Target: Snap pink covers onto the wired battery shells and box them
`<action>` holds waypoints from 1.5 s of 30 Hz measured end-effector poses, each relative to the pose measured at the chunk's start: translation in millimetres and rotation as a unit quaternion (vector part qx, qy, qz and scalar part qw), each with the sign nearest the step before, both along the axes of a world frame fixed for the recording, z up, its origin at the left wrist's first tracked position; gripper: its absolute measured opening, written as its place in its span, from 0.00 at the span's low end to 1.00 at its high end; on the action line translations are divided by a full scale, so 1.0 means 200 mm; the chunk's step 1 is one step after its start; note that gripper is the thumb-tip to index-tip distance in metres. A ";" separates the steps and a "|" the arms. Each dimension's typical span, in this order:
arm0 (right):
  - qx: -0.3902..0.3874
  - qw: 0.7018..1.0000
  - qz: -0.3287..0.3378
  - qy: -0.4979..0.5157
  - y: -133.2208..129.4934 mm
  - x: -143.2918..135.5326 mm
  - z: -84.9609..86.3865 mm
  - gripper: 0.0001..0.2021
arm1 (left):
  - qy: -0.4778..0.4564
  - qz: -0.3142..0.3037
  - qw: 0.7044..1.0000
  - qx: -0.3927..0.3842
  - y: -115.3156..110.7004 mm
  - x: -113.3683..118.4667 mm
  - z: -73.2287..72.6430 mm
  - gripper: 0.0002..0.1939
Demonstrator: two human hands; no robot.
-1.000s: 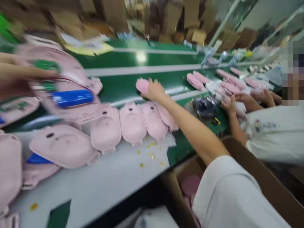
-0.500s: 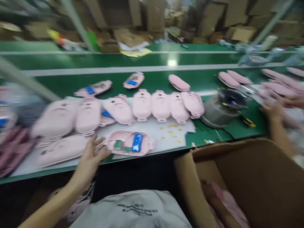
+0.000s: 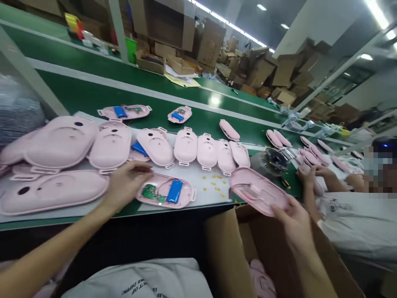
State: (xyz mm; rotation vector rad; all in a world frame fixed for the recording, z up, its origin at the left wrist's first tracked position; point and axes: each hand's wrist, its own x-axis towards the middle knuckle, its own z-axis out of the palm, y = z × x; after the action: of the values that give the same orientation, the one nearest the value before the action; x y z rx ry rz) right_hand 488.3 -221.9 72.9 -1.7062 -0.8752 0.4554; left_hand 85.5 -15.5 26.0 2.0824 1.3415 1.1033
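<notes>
My right hand (image 3: 293,219) grips the near end of a pink plastic shell half (image 3: 260,190) and holds it up over the cardboard box, its hollow inner side facing me. My left hand (image 3: 130,182) is over the left end of an open pink casing (image 3: 163,179), its fingers loosely bent and slightly apart; whether they touch it I cannot tell. That casing lies on the white sheet at the bench edge, with a blue battery (image 3: 174,191) and a green circuit board (image 3: 149,191) inside. A closed-side-up pink shell (image 3: 62,190) lies left of my left hand.
Several pink shells (image 3: 186,147) stand in a row behind, with small yellow pieces (image 3: 214,183) on the sheet. A grey container with a dark top (image 3: 269,161) is to the right. A cardboard box (image 3: 221,244) opens below the bench edge. A co-worker's hands (image 3: 308,178) hold a pink part.
My right hand has come up out of the box with a pink shell half. My left hand has moved right, over the open casing's end. The view has tilted and turned.
</notes>
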 end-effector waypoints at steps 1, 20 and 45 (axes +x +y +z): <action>0.000 0.999 0.040 0.030 0.09 -0.06 -0.01 0.23 | -0.005 0.013 1.000 0.015 -0.02 -0.01 0.00 0.15; -0.063 0.951 0.291 0.085 0.70 -0.84 -0.11 0.21 | -0.092 -0.066 0.988 0.105 -0.16 -0.14 -0.02 0.11; 0.077 0.912 0.344 -0.212 1.03 -0.98 0.00 0.12 | -0.019 -0.022 0.991 -0.129 0.12 -0.12 -0.06 0.23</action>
State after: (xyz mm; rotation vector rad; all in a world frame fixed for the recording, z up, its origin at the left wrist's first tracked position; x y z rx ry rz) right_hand 291.6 -15.4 72.4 -1.3287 -1.8025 0.4615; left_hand 62.0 8.6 14.0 1.8843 1.3360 0.8941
